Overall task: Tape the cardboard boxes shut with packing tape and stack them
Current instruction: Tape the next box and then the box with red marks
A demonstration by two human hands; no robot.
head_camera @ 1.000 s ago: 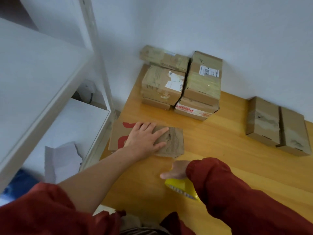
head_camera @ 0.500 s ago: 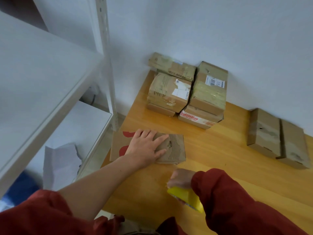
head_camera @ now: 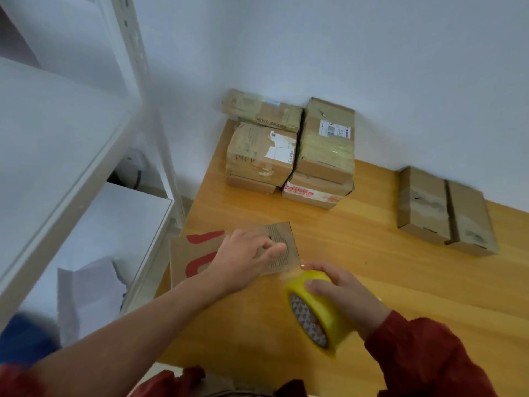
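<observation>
A flat cardboard box [head_camera: 194,253] with red print lies at the near left corner of the wooden table [head_camera: 372,276]. My left hand [head_camera: 246,259] rests flat on its top. My right hand [head_camera: 340,293] grips a yellow roll of packing tape [head_camera: 315,308], held on edge just off the box's near right corner. A faint strip of tape seems to run from the roll to the box. Taped boxes [head_camera: 289,150] are stacked against the wall at the table's far left. A wide brown box [head_camera: 440,210] sits at the far right.
A white metal shelving unit [head_camera: 71,173] stands close on the left, its upright post next to the table's edge. Crumpled white paper [head_camera: 88,290] lies on its lower shelf. A white wall runs behind the table.
My right hand has brought the tape roll up from the table's near edge to the box's near right corner. My left hand stays on the box. The view has shifted.
</observation>
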